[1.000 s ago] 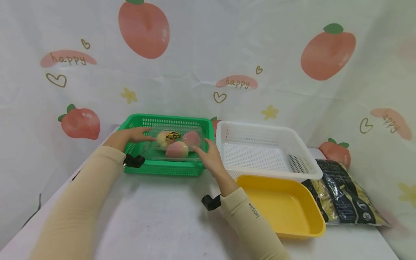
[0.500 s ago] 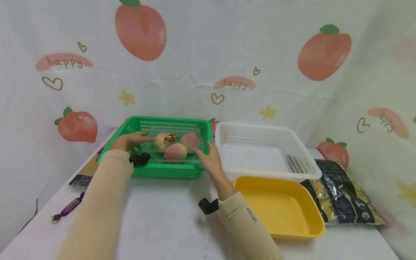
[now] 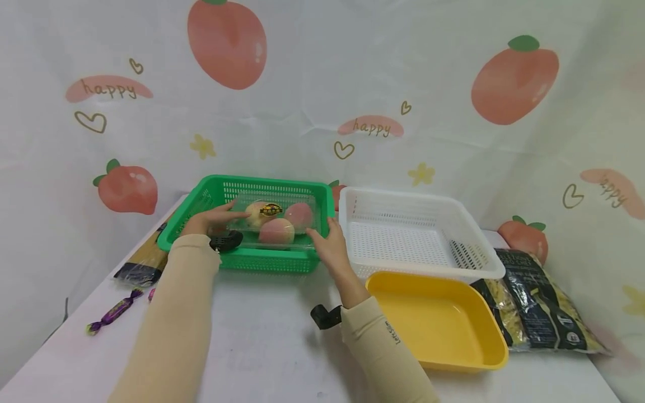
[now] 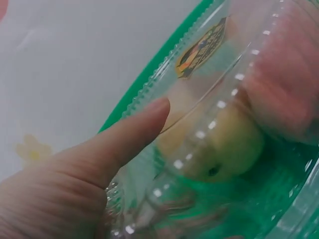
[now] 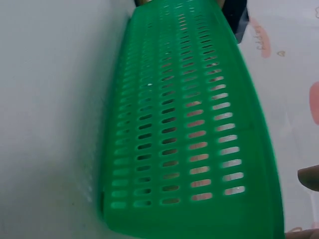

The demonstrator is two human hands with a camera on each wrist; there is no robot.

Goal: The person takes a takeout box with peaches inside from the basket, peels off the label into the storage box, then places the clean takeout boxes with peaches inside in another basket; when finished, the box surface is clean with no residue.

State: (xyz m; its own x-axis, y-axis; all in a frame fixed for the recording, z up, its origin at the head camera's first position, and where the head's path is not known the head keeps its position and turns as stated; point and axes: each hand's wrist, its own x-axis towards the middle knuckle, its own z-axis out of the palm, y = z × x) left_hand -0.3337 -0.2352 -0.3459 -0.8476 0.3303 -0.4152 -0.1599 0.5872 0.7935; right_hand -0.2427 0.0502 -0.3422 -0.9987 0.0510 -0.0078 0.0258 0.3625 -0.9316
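Observation:
A clear plastic clamshell container (image 3: 274,243) holding three peaches (image 3: 276,230) lies inside the green basket (image 3: 272,263). At the container's left end is my left hand (image 3: 211,219). Its thumb (image 4: 142,124) lies on the lid beside a black and gold label (image 4: 202,47), and its other fingers show blurrily through the plastic below, so it grips that end. At the right end, my right hand (image 3: 330,243) has thumb and forefinger spread, the thumb by the container's edge and the forefinger near the basket rim. The right wrist view shows mostly the basket's slotted side.
A white basket (image 3: 403,263) stands right of the green one, with a yellow tub (image 3: 443,324) in front. Bags of pasta (image 3: 544,308) lie at the far right. A purple-wrapped candy (image 3: 116,310) and another bag (image 3: 143,263) lie at the left.
My left hand and forearm have shifted right, the hand closing round the container's left end. The candy and left bag have come into view. My right hand has barely moved.

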